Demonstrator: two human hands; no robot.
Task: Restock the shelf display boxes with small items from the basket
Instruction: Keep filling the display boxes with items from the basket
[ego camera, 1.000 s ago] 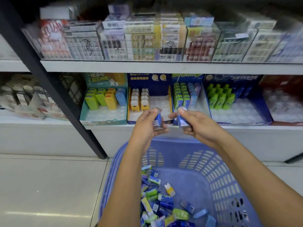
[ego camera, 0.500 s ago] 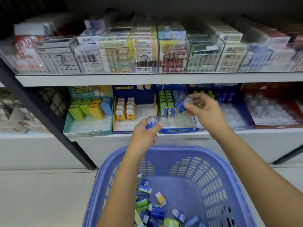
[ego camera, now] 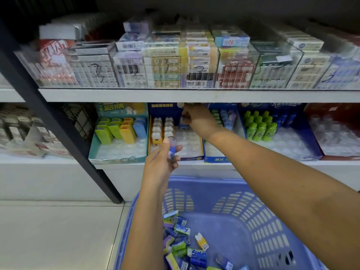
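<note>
Up at the lower shelf, the right hand reaches into the back of the yellow-walled display box. Its fingers are curled down round a small blue item that they partly hide; whether that item already rests on the box's clear tray I cannot tell. The left hand hangs just before the same box's front edge, thumb and fingers pinching a second blue item with a clear cap, held roughly upright. Two rows of white and yellow pieces stand along the box's left side. Below both forearms sits the blue basket, with a heap of loose small packs in blue, green and yellow on its floor.
</note>
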